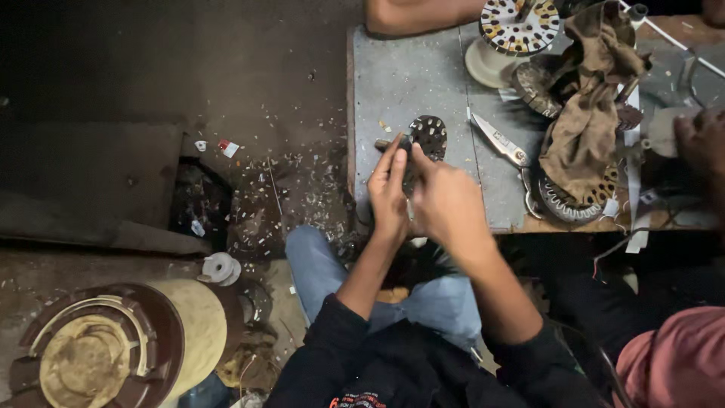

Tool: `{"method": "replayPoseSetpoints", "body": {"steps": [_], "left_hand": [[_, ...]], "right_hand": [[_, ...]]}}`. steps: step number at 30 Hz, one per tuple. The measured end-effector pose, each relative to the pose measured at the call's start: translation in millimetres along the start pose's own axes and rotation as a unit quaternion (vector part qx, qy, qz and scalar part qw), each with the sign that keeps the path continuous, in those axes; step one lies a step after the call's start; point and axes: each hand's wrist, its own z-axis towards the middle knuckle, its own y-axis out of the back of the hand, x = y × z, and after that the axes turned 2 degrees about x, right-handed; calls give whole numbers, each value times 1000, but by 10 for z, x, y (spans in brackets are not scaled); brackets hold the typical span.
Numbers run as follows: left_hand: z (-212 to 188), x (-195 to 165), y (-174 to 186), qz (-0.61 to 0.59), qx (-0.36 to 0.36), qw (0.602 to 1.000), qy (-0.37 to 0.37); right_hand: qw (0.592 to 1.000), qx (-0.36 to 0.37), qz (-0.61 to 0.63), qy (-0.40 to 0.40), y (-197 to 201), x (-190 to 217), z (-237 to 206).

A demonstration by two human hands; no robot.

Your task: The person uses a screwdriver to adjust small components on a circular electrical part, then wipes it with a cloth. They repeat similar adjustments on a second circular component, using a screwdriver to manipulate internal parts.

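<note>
Dim workshop floor, littered with pale chips, fills the left of the frame, and a grey metal worktop point(408, 68) sits upper centre. Just below its middle, the left hand point(389, 193) pinches the near edge of a small dark motor stator point(428, 136) between thumb and fingertips, closed firmly on it. The right hand point(448, 202) is curled narrow beside it, its forefinger and thumb pressing at the same lower-left edge; whether it grips a small tool I cannot tell. The stator hovers just above the worktop, its flat slotted face tilted toward the camera and its long axis running roughly up the frame, slightly rightward. Working it well likely means holding the disc steady with the left hand while the right works one slot at a time, keeping the windings unstrained. Right of the hands lies a knife point(498, 141), blade pointing upper left. Beyond it sit a brown rag point(585, 128), another wound stator point(519, 26) and, at far right, another person's hand point(702, 140).
</note>
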Motion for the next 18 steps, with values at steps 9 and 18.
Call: {"method": "replayPoseSetpoints", "body": {"steps": [9, 18], "left_hand": [[53, 89, 37, 4, -1, 1000, 0], [15, 79, 87, 28, 3, 999, -31]], "right_hand": [[994, -74, 79, 1, -297, 44, -124], [972, -108, 206, 33, -203, -84, -230]]}}
